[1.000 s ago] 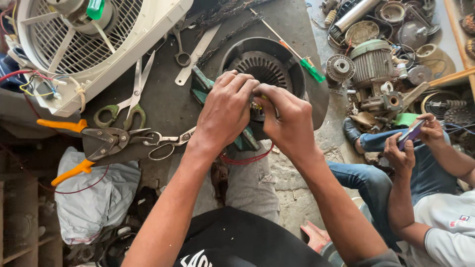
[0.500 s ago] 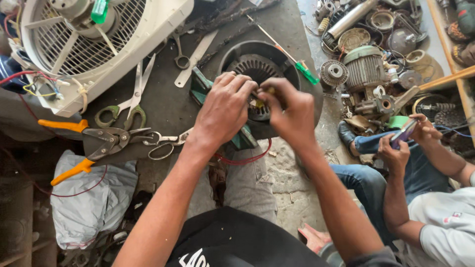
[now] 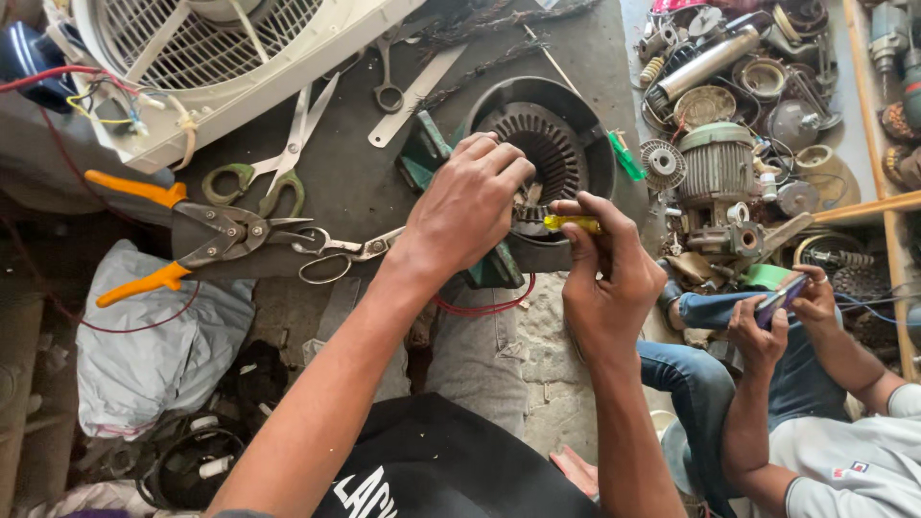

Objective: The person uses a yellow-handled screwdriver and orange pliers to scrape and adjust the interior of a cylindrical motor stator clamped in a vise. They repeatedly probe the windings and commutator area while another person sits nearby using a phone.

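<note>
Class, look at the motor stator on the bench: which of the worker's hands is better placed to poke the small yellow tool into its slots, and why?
Probably the right hand: it already pinches the yellow tool, tip toward the stator rim. The left hand rests on the stator, steadying it.

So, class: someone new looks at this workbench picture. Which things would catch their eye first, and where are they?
At centre, the left hand rests on a round dark metal motor stator while the right hand holds a small yellow-handled tool against it. Orange-handled metal snips lie on the left, below a white plastic fan grille.
</note>
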